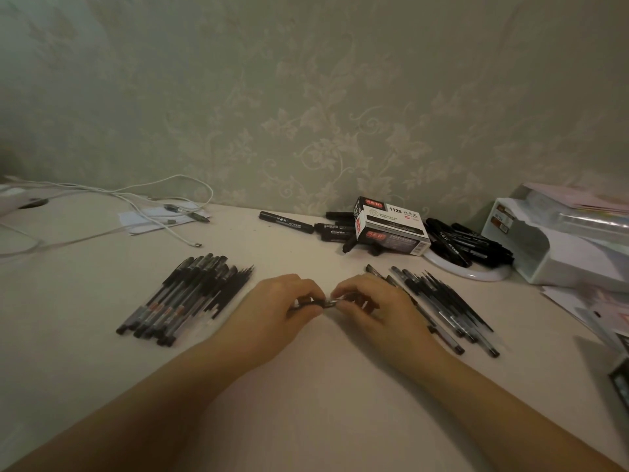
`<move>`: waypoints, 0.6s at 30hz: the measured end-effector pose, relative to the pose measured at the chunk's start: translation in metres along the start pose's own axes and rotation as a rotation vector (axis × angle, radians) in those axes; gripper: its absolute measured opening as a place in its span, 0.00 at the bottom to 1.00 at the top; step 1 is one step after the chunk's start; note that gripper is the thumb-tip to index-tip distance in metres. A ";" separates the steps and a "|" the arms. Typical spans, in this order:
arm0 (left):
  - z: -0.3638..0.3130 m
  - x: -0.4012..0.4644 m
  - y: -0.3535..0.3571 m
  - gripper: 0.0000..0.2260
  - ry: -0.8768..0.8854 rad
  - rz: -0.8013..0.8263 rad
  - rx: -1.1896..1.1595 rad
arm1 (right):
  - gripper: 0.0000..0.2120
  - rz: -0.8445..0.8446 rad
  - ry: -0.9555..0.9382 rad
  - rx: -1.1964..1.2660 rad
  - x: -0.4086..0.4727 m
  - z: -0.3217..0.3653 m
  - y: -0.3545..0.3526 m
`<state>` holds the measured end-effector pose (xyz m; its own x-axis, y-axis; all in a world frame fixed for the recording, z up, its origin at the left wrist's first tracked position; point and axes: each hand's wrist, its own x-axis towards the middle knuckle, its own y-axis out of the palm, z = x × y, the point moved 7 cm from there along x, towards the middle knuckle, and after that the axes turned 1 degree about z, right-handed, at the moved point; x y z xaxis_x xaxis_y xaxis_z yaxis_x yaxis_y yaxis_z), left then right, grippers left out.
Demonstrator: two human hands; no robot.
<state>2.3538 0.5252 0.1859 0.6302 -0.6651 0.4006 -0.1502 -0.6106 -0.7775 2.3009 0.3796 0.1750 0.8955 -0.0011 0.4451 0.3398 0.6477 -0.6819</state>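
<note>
White cables [163, 219] lie at the far left of the bench [323, 386] and are not part of the work. Next to them is a tidy row of capped gel pens [183, 298], lying side by side and touching each other.

In the middle, just above the bench surface, the left hand [275, 308] and the right hand [371, 308] meet on 1 gel pen [318, 303]. The grip of each hand is closed on it. The left fingers curl round the dark part of the barrel, and the right fingertips pinch the other part near a small shiny piece. I cannot tell if that piece is the tip or a cap end.

I judge that this pen is very light, stiff and thin, with smooth plastic that may slip or roll. It is best to take it by the barrel close to the joint, with the fingertips. A push or turn should go along its axis, so that the thin refill does not bend.

To the right lies a loose heap of pens and thin refills [442, 308], crossing each other. Behind it rests a black and white marker box [391, 229] marked 1120, and its inside is hidden. Black markers [286, 222] lie around it, some of them on a white round tray [476, 275]. At the far right a white desk organiser [558, 253] holds papers.
</note>
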 end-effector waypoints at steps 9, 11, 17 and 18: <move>-0.006 -0.001 0.005 0.06 0.005 0.027 -0.022 | 0.03 0.051 -0.029 0.090 -0.002 0.004 0.003; -0.006 0.000 0.004 0.05 0.002 0.023 -0.021 | 0.03 0.034 -0.053 0.062 -0.002 0.006 0.002; -0.007 0.000 0.001 0.05 -0.003 -0.018 -0.055 | 0.03 -0.052 -0.143 0.007 -0.004 0.017 -0.004; -0.008 0.000 0.000 0.05 -0.008 -0.019 -0.068 | 0.03 -0.057 -0.153 -0.005 -0.005 0.018 -0.004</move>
<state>2.3477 0.5220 0.1891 0.6396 -0.6495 0.4112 -0.1894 -0.6515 -0.7346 2.2902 0.3906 0.1862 0.8206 0.0786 0.5660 0.3904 0.6464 -0.6556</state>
